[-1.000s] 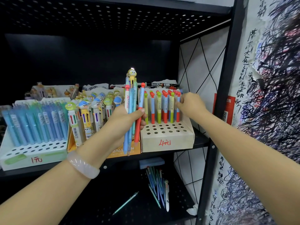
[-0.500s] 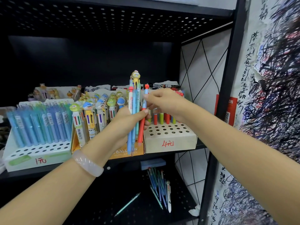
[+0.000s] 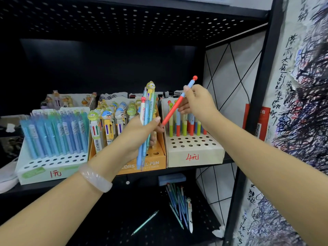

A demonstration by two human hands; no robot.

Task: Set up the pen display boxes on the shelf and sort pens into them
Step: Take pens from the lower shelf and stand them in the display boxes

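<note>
Right hand (image 3: 198, 102) pinching red-and-blue ball-topped pen (image 3: 177, 102), tilting it toward cream cardboard holed box (image 3: 195, 153) at right, matching pens there. Left hand (image 3: 140, 135) gripping mixed pen bundle (image 3: 147, 121) upright, awaiting sorting.

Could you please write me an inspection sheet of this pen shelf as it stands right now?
Surface: black shelf carrying three display boxes.
Job's things: white box marked 1元 with blue pens; orange box with character pens; cream box marked 4元, front holes unfilled.
Clutter: loose pens on the perforated lower shelf.
Grips: left hand grips a pen bundle; right hand pinches a red and blue pen, tilted.
Cables: nothing seen.
Surroundings: scribbled paper on the right.
</note>
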